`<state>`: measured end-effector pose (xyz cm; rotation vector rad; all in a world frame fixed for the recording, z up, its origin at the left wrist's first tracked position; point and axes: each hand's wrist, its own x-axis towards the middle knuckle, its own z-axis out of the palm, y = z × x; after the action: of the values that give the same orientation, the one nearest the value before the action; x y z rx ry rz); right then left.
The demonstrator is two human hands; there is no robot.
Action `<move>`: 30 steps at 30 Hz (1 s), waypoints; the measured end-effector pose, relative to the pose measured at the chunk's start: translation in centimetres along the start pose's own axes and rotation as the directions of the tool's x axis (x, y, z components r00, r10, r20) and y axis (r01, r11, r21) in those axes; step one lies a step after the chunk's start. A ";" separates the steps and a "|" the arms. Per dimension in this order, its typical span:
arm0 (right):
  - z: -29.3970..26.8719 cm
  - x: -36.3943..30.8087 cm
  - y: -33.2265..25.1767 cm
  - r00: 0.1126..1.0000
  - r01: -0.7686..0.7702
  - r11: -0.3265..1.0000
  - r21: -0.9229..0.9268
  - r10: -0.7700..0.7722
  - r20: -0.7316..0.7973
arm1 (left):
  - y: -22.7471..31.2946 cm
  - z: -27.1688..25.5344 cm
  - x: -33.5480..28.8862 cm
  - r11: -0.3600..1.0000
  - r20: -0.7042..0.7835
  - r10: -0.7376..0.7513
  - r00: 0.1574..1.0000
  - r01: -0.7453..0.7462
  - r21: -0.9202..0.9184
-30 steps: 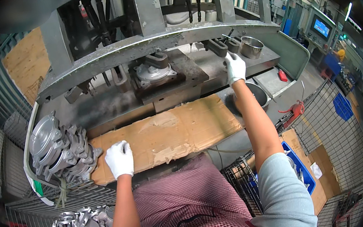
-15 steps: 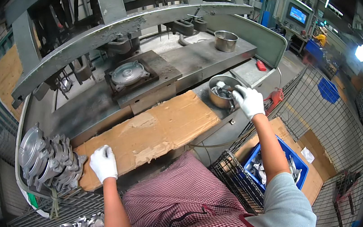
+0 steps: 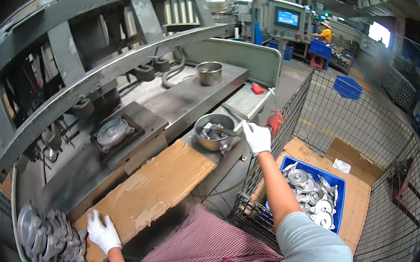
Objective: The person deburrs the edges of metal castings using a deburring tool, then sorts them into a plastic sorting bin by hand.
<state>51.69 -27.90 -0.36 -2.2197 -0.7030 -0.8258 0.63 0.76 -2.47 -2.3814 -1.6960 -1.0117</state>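
My left hand (image 3: pixel 103 231), in a white glove, rests over the near left end of a cardboard sheet (image 3: pixel 149 188) with its fingers apart and nothing in them. Just left of it stands a stack of silvery cast metal covers (image 3: pixel 50 237). My right hand (image 3: pixel 258 138), also gloved, has its fingers pinched at the end of a dark-handled tool (image 3: pixel 229 131). The tool leans over the rim of a steel pot (image 3: pixel 204 139); its head among the pot's grey contents cannot be made out. One round metal cover (image 3: pixel 114 131) sits in the dark fixture on the bench.
A second steel pot (image 3: pixel 210 73) and a red object (image 3: pixel 257 89) stand farther back. Overhead, a grey machine frame (image 3: pixel 108 70) spans the bench. To my right, a wire cage (image 3: pixel 360 118) holds a blue bin (image 3: pixel 340 204) of metal covers on cardboard. A person (image 3: pixel 325 33) is far off.
My view has turned to the right, bringing more of the blue bin into sight. My right hand has drawn back from over the pot to beside its rim. My left hand's fingers have spread.
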 end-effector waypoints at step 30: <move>-1.3 0.1 -1.0 0.999 0.025 0.998 0.054 -0.023 -0.035 | 0.9 -0.9 0.2 0.999 0.018 -0.014 1.000 0.014 0.040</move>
<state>50.64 -28.17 0.86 -2.1477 -0.7282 -0.8442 0.98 0.21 -1.40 -2.3649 -1.7247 -0.9507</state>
